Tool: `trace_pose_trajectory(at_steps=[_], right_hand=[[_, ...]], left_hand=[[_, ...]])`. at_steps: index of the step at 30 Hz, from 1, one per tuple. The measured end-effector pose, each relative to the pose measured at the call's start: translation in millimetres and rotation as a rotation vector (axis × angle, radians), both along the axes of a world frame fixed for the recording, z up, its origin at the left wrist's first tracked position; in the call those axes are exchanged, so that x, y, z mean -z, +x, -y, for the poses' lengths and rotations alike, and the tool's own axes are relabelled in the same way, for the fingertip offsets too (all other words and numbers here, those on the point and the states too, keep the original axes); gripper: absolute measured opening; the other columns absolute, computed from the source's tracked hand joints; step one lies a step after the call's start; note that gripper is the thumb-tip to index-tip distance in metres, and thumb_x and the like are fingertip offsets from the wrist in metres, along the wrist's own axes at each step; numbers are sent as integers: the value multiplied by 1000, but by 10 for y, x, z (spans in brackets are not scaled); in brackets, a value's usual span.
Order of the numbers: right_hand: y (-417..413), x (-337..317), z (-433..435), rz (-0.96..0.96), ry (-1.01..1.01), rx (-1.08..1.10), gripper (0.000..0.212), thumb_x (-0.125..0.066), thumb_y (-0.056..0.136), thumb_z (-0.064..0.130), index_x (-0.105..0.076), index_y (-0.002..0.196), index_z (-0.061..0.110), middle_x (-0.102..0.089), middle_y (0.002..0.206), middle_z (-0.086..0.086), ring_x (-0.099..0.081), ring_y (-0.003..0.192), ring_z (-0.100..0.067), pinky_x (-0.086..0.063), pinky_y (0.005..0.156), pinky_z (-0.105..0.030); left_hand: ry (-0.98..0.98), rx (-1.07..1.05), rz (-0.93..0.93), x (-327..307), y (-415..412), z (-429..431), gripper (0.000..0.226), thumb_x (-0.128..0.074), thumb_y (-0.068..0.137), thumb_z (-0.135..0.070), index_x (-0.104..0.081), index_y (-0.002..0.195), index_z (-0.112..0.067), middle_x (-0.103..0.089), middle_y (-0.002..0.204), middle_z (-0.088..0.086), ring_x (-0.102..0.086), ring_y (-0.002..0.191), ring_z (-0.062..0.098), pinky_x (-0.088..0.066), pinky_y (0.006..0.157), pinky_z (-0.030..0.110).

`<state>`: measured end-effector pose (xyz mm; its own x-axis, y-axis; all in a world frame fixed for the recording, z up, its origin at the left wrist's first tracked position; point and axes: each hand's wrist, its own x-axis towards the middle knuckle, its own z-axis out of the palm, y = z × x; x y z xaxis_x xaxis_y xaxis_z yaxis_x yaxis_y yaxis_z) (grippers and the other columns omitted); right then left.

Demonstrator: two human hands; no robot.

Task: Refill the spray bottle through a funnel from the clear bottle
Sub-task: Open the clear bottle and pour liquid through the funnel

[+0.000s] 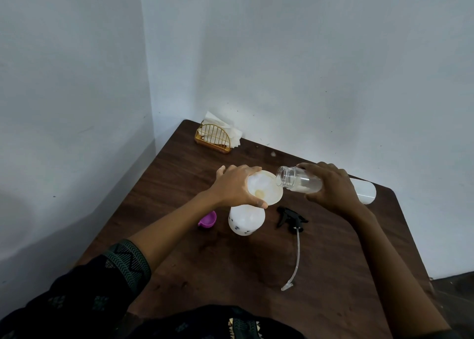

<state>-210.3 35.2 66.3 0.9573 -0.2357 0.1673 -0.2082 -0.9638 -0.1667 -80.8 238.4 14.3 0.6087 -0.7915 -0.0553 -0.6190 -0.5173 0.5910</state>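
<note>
Clear bottle (300, 181) mouth over funnel (265, 188) rim; table (346, 249) edge near.

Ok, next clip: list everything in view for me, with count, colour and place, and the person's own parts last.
table: one, dark brown wood, in the room's corner
napkin holder: one, gold wire, holding white napkins, far left corner
spray bottle: one, white, centre, upright, open
funnel: one, translucent white, in the bottle's neck
clear bottle: one, tipped, mouth at the funnel rim
trigger sprayer: one, black, clear tube, lying right of the bottle
cap: one, purple, left of the bottle
left hand: grip on the funnel
right hand: grip on the clear bottle
</note>
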Motion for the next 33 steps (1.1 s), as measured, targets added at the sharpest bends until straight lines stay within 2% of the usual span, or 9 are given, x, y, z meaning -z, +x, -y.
trace_pose_trajectory(at_steps=[9,15,18,21,23,28,31,33], right_hand=[[16,6,-13,-1,3,-7,64,-74,64,16,-56,124,29,-62,99,1,-52,94,-21,-28,80,-30],[28,10,-29,1,78,-7,67,-77,63,16,-55,125,27,-62,101,2,-52,98,-20,-31,83,-32],[22,-3,-50,17,248,-12,69,-80,60,12,-56,124,24,-64,104,3,-57,99,-19,-42,86,-34],[10,-52,-99,32,489,14,69,-83,59,10,-58,122,22,-66,108,4,-60,98,-11,-43,80,-20],[2,-87,-124,46,578,27,63,-85,61,12,-59,118,23,-66,105,8,-60,95,-4,-41,75,-17],[-42,-167,-78,155,817,85,49,-82,65,13,-60,109,20,-68,105,2,-64,96,-12,-51,81,-28],[-80,-195,16,208,863,107,45,-79,70,16,-60,111,15,-69,108,-2,-65,100,-19,-53,86,-36],[-101,-206,72,249,895,116,45,-77,72,18,-59,112,9,-69,109,-6,-65,101,-22,-54,87,-39]], left_hand=[[3,2,2,2,0,-1,93,-70,66,-61,-30,142,-28,-45,140,-1,-34,132,24,-11,113,50],[7,3,2,-3,0,-1,93,-70,66,-61,-30,143,-28,-44,141,-1,-33,133,24,-11,113,49],[9,5,5,-1,5,-1,92,-70,66,-62,-30,142,-28,-45,139,-1,-34,132,24,-12,113,50],[5,6,3,-2,7,-2,92,-70,66,-61,-31,142,-27,-46,139,-1,-35,132,24,-13,113,50],[1,5,2,-7,6,-2,92,-70,67,-61,-31,142,-27,-46,139,-1,-35,131,24,-14,113,50],[7,12,11,6,15,-3,93,-69,65,-64,-31,142,-28,-46,139,-1,-36,131,24,-15,111,48],[-3,9,1,15,19,-3,98,-67,60,-68,-31,142,-28,-46,139,-1,-36,131,24,-15,111,48],[-4,2,7,20,18,-2,95,-70,63,-65,-31,142,-29,-46,139,-1,-36,130,23,-15,111,47]])
